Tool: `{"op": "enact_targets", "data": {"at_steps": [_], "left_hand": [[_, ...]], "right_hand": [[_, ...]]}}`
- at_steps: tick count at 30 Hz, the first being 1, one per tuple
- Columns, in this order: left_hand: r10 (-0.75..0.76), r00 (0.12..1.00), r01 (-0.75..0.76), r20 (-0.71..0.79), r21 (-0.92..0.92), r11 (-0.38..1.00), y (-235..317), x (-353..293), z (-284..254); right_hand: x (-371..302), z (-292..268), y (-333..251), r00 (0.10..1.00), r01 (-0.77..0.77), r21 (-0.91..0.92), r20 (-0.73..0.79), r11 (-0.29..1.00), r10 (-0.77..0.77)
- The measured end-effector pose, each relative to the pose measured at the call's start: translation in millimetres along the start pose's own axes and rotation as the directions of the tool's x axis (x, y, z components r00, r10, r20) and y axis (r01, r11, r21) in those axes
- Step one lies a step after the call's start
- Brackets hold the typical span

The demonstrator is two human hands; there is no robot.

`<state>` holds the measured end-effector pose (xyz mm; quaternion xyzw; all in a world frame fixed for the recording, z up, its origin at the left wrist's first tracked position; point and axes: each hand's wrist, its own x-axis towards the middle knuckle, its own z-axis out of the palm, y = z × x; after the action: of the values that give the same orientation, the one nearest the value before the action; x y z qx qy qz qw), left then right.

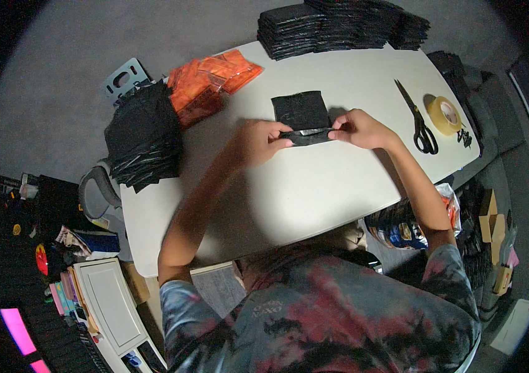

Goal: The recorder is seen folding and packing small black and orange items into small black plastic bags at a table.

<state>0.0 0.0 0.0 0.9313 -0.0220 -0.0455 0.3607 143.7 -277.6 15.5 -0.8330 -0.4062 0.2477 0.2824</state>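
Observation:
A small, square black pouch, fabric or plastic, (pixel 301 110) lies on the white table (pixel 258 205) in front of me. Its near edge forms a narrow strip, and a shiny pale patch shows in the gap there. My left hand (pixel 259 143) pinches the left end of that strip between thumb and fingers. At the strip's right end, my right hand (pixel 362 129) grips it in the same way. What lies inside the pouch, if anything, is hidden.
Black scissors (pixel 418 118), a roll of clear tape (pixel 443 115) and small black bits (pixel 464 138) lie at the right. Orange packets (pixel 208 84) and a black pile (pixel 143 137) are at the left. Tall black stacks (pixel 332 28) line the far edge.

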Motion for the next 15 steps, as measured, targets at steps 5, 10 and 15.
{"op": "enact_targets", "data": {"at_steps": [5, 10, 15], "left_hand": [[0.437, 0.876, -0.4, -0.203, 0.198, 0.895, -4.7, -12.2, 9.7], [0.334, 0.928, -0.3, -0.166, 0.201, 0.933, 3.5, -13.3, 12.7], [0.313, 0.937, -0.283, -0.156, 0.188, 0.941, 2.9, -10.9, 11.8]], "right_hand": [[-12.8, 17.0, 4.3, 0.987, 0.129, 0.128, -0.117, 0.983, -0.114], [-14.5, 19.3, 15.4, 0.979, 0.142, 0.166, -0.169, 0.976, -0.114], [-9.1, 20.4, 19.4, 0.974, 0.156, 0.14, -0.189, 0.978, -0.128]]}}
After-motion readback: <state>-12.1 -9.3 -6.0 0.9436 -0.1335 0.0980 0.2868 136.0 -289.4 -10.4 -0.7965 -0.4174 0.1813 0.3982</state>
